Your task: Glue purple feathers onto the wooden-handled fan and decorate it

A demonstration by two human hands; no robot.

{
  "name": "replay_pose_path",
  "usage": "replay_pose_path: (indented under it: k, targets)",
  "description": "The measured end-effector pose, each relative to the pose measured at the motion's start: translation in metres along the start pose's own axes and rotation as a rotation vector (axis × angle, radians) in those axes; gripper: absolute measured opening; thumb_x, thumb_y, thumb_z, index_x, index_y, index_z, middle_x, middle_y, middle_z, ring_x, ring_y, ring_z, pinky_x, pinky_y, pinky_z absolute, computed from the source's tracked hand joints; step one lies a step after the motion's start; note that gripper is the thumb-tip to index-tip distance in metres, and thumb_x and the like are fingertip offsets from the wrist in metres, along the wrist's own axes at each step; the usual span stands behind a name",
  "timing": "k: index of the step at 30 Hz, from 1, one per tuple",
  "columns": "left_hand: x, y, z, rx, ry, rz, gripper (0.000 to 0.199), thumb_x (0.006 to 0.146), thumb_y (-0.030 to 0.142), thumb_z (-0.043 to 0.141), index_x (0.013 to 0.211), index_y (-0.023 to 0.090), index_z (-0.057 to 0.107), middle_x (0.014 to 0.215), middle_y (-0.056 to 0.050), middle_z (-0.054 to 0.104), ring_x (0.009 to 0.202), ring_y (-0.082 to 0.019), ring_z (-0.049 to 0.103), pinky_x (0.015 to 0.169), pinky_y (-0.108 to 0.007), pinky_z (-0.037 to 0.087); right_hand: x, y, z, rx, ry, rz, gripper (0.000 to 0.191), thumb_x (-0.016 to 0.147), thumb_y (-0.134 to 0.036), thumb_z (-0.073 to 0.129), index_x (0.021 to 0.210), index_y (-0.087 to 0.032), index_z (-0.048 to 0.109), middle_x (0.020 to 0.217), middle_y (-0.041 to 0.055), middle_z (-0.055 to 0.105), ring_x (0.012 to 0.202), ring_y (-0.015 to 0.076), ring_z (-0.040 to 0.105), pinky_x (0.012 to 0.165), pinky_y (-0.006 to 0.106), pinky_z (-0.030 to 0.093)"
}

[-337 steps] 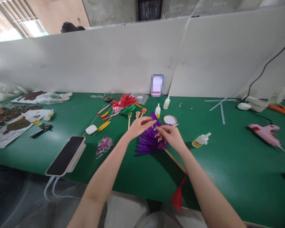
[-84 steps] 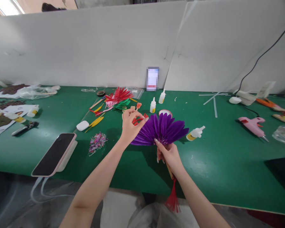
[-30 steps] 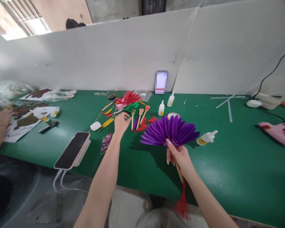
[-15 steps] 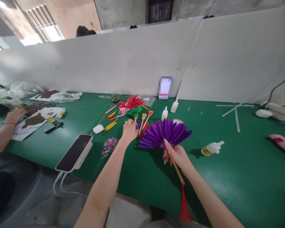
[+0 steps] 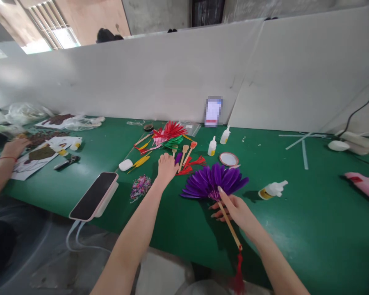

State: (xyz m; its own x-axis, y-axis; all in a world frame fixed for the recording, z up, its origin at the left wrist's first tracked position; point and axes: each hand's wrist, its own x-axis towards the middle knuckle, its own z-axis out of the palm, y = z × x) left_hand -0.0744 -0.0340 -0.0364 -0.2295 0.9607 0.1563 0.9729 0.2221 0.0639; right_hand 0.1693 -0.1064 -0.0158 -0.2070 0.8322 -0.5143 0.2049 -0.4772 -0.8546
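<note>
A purple feather fan [image 5: 217,180] with a wooden handle and red tassel is in my right hand [image 5: 233,209]. The thumb presses on the base of the feathers and the fingers sit behind the handle. My left hand [image 5: 166,170] is down on the table with bent fingers, beside purple feathers [image 5: 178,159]. Its fingertips are partly hidden, so what they pinch cannot be made out. Just right of it lie wooden sticks [image 5: 184,155] with rounded heads and red tassels [image 5: 190,164]. A pile of colourful small bits [image 5: 140,187] is near my left wrist.
Glue bottles [image 5: 212,146] and a small white dish [image 5: 228,159] stand behind the fan; another glue bottle [image 5: 273,190] lies right. A phone [image 5: 95,196] with cables is at left, a pink tool [image 5: 364,184] far right. A co-worker's hand [image 5: 15,148] works at far left.
My right hand has tilted the fan and brought it slightly lower, its fingers now straighter behind the handle. The dish and red tassels show more. My left hand stays in nearly the same place.
</note>
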Motion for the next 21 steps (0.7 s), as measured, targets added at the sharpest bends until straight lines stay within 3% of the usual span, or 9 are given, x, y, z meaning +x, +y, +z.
replay_pose_path:
  k: [6,11,14,21]
  targets:
    - [0.004,-0.005,0.002,-0.091,0.046,-0.045,0.018,0.082,0.028,0.044,0.084,0.015,0.058,0.099,-0.012,0.050,0.099,-0.028,0.045,0.082,-0.038,0.038,-0.020,0.013,0.007,0.142,0.147,-0.040,0.035,0.082,-0.052,0.047,0.073,-0.018,0.047,0.082,0.0104,0.070,0.059,0.0164,0.067,0.051,0.024,0.054]
    - [0.005,-0.004,0.000,-0.198,0.118,-0.086,0.016,0.082,0.028,0.045,0.082,0.017,0.057,0.097,-0.011,0.049,0.097,-0.027,0.045,0.083,-0.038,0.037,-0.024,0.010,0.007,-0.024,0.207,-0.069,0.039,0.078,-0.061,0.044,0.076,-0.022,0.042,0.058,0.0040,0.065,0.042,0.0181,0.061,0.039,0.028,0.050]
    - [0.004,-0.004,-0.001,-0.243,0.166,-0.073,0.015,0.081,0.029,0.046,0.080,0.018,0.056,0.094,-0.010,0.050,0.096,-0.027,0.044,0.083,-0.038,0.037,-0.025,0.006,0.007,-0.087,0.224,-0.051,0.042,0.077,-0.063,0.044,0.083,-0.021,0.043,0.051,0.0034,0.062,0.041,0.0206,0.061,0.041,0.031,0.051]
    - [0.004,-0.002,-0.002,-0.284,0.197,-0.062,0.014,0.081,0.028,0.047,0.078,0.018,0.056,0.095,-0.010,0.051,0.095,-0.027,0.045,0.081,-0.039,0.037,-0.044,0.023,0.022,0.088,0.390,-0.178,0.056,0.080,-0.055,0.042,0.119,-0.017,0.034,0.100,0.0145,0.065,0.076,0.0240,0.067,0.050,0.031,0.054]
